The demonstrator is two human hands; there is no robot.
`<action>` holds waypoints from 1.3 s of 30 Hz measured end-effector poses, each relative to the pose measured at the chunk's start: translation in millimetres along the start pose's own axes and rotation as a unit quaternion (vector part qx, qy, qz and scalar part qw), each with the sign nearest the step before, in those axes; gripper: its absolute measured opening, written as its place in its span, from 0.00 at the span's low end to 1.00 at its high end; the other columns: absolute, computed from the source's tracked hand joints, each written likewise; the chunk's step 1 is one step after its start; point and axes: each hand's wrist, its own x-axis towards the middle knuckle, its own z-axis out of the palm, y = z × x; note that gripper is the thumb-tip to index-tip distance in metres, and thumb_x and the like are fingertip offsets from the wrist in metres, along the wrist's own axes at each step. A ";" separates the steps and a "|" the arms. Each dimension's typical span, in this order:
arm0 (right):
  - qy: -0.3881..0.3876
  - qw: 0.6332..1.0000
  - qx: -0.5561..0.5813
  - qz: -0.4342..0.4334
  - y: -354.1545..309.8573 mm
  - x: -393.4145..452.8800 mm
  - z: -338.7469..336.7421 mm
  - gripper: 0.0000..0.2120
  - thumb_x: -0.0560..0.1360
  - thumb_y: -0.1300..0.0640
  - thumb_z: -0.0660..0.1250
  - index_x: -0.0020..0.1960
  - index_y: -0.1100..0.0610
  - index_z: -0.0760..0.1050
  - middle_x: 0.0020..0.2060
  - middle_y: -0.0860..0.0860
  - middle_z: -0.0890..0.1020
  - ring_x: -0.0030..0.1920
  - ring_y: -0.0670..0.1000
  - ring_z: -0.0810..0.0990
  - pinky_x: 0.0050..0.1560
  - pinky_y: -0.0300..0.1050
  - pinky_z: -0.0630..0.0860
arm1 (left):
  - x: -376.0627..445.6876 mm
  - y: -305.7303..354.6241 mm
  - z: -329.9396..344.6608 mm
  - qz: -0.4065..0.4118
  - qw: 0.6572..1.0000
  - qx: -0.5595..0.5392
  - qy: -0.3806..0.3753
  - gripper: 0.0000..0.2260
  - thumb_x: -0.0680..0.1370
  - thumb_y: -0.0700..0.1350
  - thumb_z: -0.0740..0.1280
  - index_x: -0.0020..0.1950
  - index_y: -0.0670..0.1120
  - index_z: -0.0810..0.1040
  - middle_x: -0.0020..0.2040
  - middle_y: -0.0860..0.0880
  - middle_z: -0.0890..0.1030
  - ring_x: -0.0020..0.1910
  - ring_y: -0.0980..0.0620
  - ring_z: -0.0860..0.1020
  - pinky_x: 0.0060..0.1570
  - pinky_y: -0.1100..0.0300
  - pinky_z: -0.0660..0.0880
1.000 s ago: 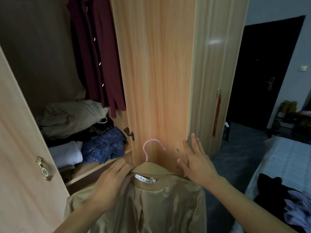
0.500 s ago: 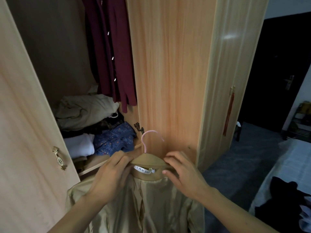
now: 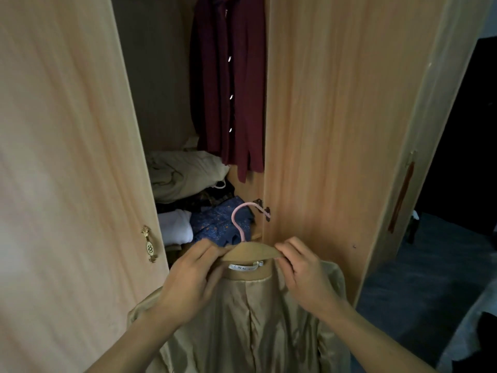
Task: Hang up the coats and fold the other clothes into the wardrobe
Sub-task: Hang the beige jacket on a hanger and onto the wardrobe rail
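Observation:
A tan coat (image 3: 250, 319) with a shiny lining hangs on a pink hanger (image 3: 238, 220), low in the middle of the view. My left hand (image 3: 192, 281) grips the collar at its left end. My right hand (image 3: 304, 273) pinches the collar at its right end. The hanger's hook points up, in front of the open wardrobe (image 3: 336, 130). A dark red coat (image 3: 228, 84) hangs inside the wardrobe, above a shelf of clothes.
The open left door (image 3: 67, 170) with a gold handle (image 3: 149, 244) stands close on my left. On the shelf lie a cream bundle (image 3: 183, 173), a white folded garment (image 3: 174, 228) and a blue patterned garment (image 3: 217, 224). Dark carpet (image 3: 419, 270) lies to the right.
My right hand came off the wardrobe panel and took hold of the coat's collar. My view has swung right and closer to the wardrobe opening.

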 end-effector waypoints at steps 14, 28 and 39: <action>0.004 1.000 0.019 0.007 -36.1 23.7 63.4 0.08 0.76 0.66 0.70 0.54 0.64 0.80 0.47 0.53 0.78 0.45 0.49 0.78 0.48 0.42 0.75 | 12.3 -87.4 -71.1 -0.074 0.965 0.212 -0.133 0.22 0.80 0.56 0.52 0.63 0.48 0.78 0.68 0.49 0.75 0.64 0.44 0.74 0.59 0.49 0.72; 0.004 0.993 0.117 -0.022 25.2 99.1 101.0 0.08 0.76 0.65 0.70 0.54 0.64 0.80 0.46 0.52 0.78 0.43 0.48 0.78 0.43 0.50 0.79 | 83.9 -154.0 -40.8 -0.165 0.822 0.495 -0.227 0.25 0.78 0.57 0.62 0.70 0.44 0.72 0.75 0.44 0.66 0.78 0.44 0.54 0.73 0.43 0.54; -0.038 0.981 0.171 -0.081 59.3 132.3 123.8 0.09 0.73 0.68 0.72 0.53 0.63 0.81 0.44 0.50 0.78 0.41 0.48 0.78 0.40 0.48 0.76 | 88.4 -155.5 -19.9 -0.221 0.687 0.590 -0.361 0.29 0.81 0.52 0.59 0.78 0.39 0.59 0.79 0.39 0.58 0.80 0.41 0.47 0.76 0.39 0.47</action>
